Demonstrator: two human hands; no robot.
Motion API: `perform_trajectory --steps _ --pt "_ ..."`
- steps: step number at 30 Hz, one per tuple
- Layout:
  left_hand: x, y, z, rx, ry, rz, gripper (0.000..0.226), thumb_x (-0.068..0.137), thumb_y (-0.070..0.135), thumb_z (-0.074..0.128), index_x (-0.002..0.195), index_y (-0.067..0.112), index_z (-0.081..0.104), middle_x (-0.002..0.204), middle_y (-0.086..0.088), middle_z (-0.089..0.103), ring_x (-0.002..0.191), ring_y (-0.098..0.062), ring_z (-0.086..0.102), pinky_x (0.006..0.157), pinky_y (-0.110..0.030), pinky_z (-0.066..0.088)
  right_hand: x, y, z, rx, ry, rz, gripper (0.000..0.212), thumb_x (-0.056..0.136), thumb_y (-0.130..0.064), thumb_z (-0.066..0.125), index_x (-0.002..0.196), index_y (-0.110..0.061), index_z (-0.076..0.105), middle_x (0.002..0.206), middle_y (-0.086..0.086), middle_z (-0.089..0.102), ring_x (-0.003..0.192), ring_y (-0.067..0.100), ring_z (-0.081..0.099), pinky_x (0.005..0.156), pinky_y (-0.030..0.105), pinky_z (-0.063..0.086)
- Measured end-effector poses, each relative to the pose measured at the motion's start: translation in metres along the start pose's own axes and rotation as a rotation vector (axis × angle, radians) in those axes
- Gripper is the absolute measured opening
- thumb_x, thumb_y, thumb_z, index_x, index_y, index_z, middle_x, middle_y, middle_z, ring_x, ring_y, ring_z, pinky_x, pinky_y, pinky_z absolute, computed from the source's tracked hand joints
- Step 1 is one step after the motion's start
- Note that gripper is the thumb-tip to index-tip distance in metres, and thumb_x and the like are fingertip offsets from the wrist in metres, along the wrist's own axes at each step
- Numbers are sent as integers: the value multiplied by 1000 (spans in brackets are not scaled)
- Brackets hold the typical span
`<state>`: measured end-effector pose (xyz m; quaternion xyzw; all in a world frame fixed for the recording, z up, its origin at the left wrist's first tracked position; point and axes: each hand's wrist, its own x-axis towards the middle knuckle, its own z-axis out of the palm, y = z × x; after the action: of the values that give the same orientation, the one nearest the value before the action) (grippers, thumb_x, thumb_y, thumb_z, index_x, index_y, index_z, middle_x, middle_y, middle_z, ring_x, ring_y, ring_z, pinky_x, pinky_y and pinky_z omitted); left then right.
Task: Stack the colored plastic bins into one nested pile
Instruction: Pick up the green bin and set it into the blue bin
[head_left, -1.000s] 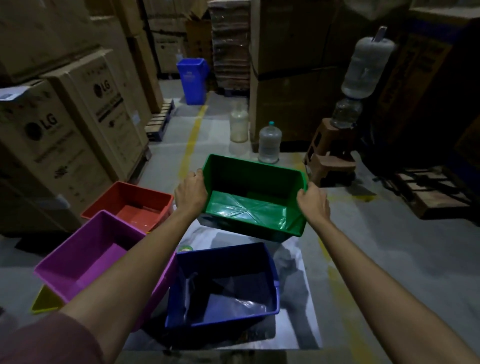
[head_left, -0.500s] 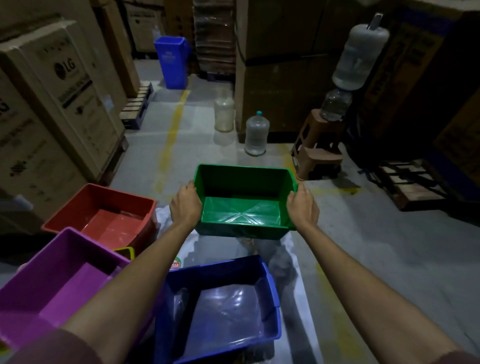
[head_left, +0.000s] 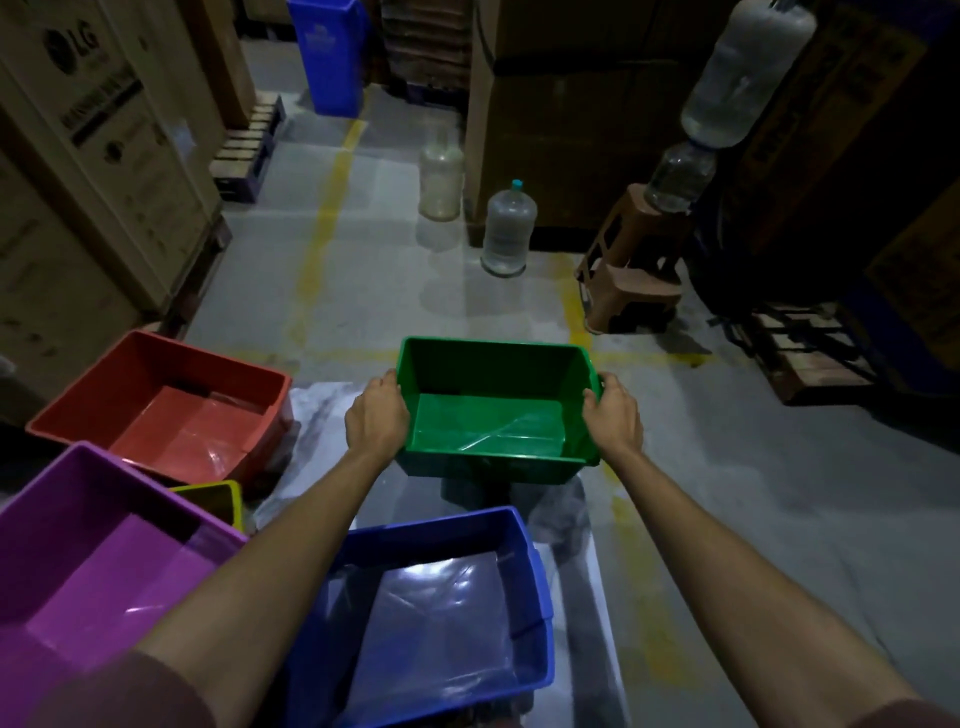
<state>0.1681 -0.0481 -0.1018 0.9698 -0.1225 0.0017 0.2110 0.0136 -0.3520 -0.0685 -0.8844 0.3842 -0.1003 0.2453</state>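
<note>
green bin (head_left: 493, 410) held open side up, beyond the blue bin (head_left: 436, 613), which sits nearest the person. left hand (head_left: 376, 418) grips its left rim, right hand (head_left: 613, 415) grips its right rim, fingers curled over the edges. whether its base touches the floor (head_left: 779, 519): cannot tell. red bin (head_left: 166, 410) and purple bin (head_left: 98, 561) lie to the left, a yellow bin (head_left: 215, 499) partly hidden between them. none nested.
</note>
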Motion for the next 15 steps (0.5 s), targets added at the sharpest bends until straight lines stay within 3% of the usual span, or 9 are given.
perform_trajectory --steps 15 --pt "-7 -1 30 62 -170 -63 28 102 17 42 128 18 54 114 -15 67 100 -40 67 77 -45 50 33 38 42 73 -136 -4 37 102 -25 61 137 -15 51 126 16 67 112 39 65 80 42 50"
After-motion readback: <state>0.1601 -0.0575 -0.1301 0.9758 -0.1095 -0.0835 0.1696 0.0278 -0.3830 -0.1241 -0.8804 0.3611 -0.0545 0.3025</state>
